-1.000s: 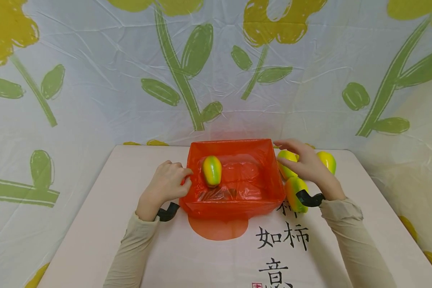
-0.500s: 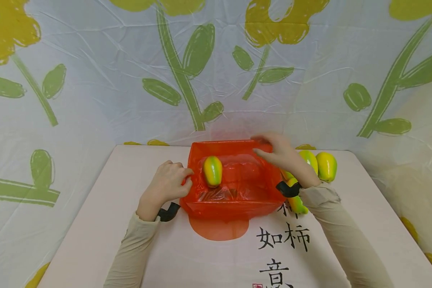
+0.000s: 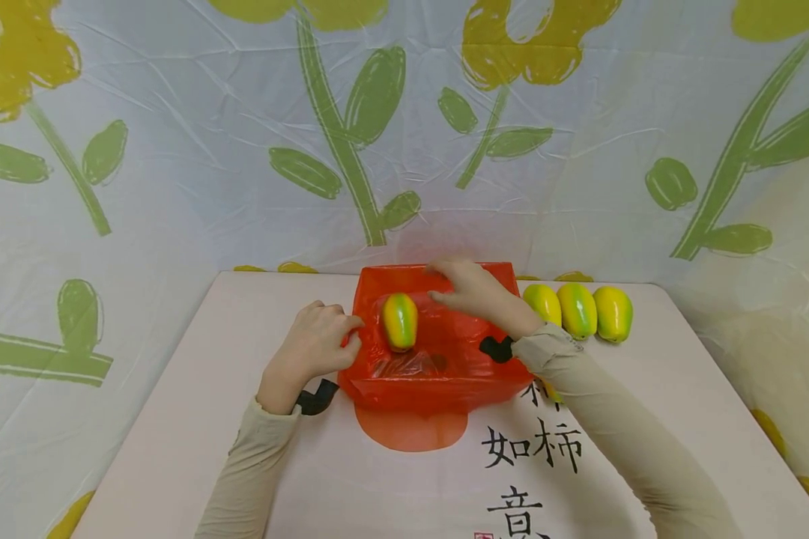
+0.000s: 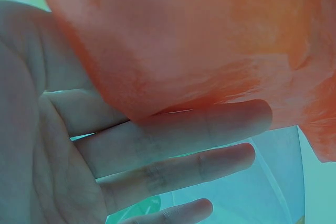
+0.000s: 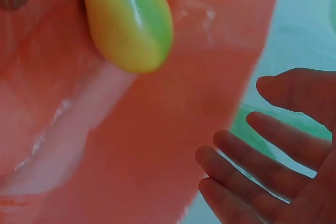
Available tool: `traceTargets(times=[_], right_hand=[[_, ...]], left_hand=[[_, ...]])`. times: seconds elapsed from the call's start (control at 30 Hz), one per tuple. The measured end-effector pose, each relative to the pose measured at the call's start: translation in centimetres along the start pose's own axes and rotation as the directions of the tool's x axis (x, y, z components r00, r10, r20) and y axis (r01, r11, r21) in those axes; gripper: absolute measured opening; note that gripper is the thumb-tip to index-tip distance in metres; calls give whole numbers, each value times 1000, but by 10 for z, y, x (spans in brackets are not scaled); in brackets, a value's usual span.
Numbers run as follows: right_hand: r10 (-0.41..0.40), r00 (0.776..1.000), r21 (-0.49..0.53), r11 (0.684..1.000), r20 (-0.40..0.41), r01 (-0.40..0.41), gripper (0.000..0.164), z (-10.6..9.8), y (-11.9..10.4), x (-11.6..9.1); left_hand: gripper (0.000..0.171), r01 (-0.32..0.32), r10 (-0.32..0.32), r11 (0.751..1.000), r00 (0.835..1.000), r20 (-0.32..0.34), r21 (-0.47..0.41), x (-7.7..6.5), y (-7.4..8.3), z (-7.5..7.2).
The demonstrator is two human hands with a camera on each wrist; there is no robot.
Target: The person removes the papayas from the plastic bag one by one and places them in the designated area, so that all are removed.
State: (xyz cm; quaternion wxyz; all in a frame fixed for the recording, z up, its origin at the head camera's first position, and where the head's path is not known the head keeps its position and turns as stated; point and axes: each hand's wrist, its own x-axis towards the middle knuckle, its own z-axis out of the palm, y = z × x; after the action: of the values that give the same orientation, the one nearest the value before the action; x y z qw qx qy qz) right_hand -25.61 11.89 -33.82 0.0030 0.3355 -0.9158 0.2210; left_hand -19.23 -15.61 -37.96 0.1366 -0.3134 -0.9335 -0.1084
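A red plastic bag [image 3: 438, 393] stands spread out in a box shape, its mouth facing up. Inside, toward the left, lies a yellow-and-green, papaya-like fruit [image 3: 400, 322]. My left hand [image 3: 315, 340] pinches the bag's left edge between thumb and index finger; in the left wrist view the other fingers extend along the outside and the plastic hides the thumb tip. Above the bag's right half hovers my right hand [image 3: 479, 292], fingers spread and holding nothing. The right wrist view shows its fingers [image 5: 252, 166] near the bag's far edge, apart from the fruit.
Three similar fruits stand in a row right of the bag: one [image 3: 542, 303], a middle one [image 3: 577, 311] and an outer one [image 3: 613, 314]. Another fruit [image 3: 551, 391] is mostly hidden under the right forearm. A flower-printed sheet [image 3: 209, 150] hangs behind the table [image 3: 195, 359].
My right hand has moved left, from over the fruits beside the bag to above the bag's interior. The left hand has kept its place on the edge. The fruit inside has not moved.
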Motion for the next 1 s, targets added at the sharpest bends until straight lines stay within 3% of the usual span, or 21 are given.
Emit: traceTargets(times=[0.23,0.47,0.6,1.0], right_hand=[[56,989,-115,993,138,-40,43,28,-10,15],[161,941,-200,974,296,-104,75,53,-18,23],[185,933,-199,972,308,-127,86,65,-19,24],[208,929,-254,958,307,-131,93,83,-15,26]], left_hand=[[19,-3,3,1000,1000,2,5,0,1,1],[20,-8,9,1000,1000,-4,11,1,1,1],[20,-13,13,1000,1000,-8,14,1,0,1],[19,-16,16,1000,1000,-19,17,1,1,2]])
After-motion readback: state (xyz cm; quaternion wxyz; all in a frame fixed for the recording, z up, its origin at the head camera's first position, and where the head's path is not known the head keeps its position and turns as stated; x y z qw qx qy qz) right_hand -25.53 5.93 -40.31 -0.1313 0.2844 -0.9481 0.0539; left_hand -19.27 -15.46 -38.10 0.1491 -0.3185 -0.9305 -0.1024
